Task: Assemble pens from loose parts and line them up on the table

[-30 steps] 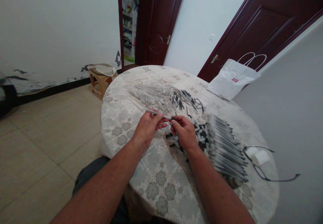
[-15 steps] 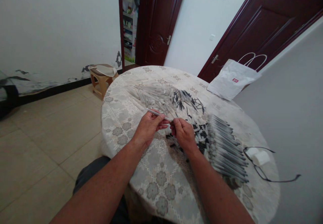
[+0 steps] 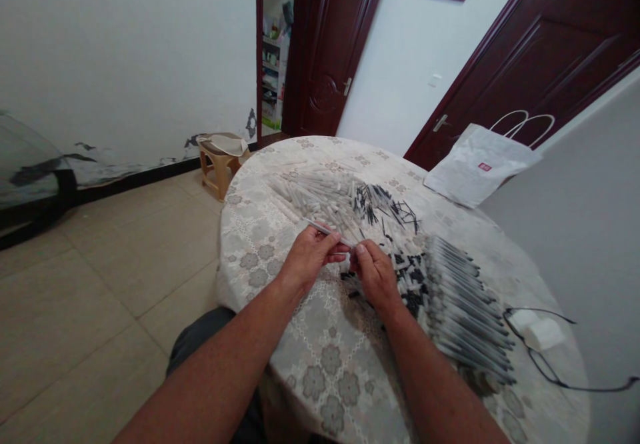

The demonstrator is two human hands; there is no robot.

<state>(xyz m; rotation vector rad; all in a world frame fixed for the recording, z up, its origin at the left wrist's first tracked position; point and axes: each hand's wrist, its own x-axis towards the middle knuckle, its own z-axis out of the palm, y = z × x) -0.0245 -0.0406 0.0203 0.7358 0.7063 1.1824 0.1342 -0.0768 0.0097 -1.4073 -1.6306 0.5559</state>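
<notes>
Both hands meet over the near middle of the table. My left hand [image 3: 311,249] is closed on a slim whitish pen [image 3: 324,229], whose pointed tip sticks out to the upper left. At the pen's other end, my right hand [image 3: 374,269] has its fingers pinched together; what sits between its fingertips is hidden. Beyond the hands lies a loose heap of whitish pen barrels [image 3: 320,194], with thin black sticks [image 3: 373,201] at its right. Small black and white pieces, apparently caps [image 3: 413,277], are piled beside my right hand. Further right is a neat stack of grey-white pens [image 3: 467,307].
A flowered tablecloth [image 3: 280,297] covers the round table. Eyeglasses [image 3: 543,364] and a white block-like item [image 3: 546,333] lie at the right edge. A white paper bag [image 3: 480,164] leans at the far right. A stool [image 3: 220,164] stands behind the table's left side.
The whole view has shifted, so everything appears further right and slightly lower. Both hands keep almost the same hold on the pen.
</notes>
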